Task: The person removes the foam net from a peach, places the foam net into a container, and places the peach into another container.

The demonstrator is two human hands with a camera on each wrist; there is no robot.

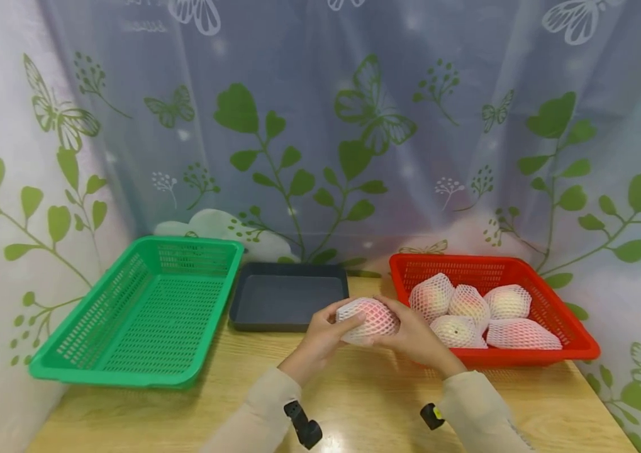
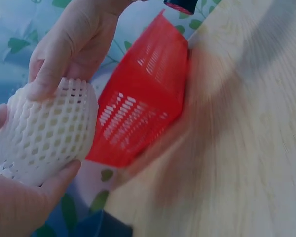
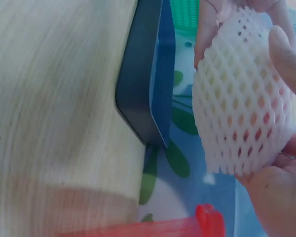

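Observation:
A pink-and-yellow round fruit in a white foam net [image 1: 375, 319] is held up over the front of the table, between both hands. My left hand [image 1: 321, 335] grips its left end, thumb across the near side. From the other side my right hand [image 1: 415, 332] holds it with curled fingers. In the left wrist view the net [image 2: 52, 131] covers the fruit closely, with fingers at both ends. Pink skin shows through the mesh [image 3: 244, 111] in the right wrist view. Several more netted fruits [image 1: 469, 306] lie in the red basket [image 1: 577, 340] on the right.
A green slotted basket [image 1: 158, 321] stands on the left with nothing in it. Between the baskets, at the back, sits a shallow dark grey tray [image 1: 292, 296]. The wooden table [image 1: 354, 402] meets a patterned curtain [image 1: 309, 126] behind.

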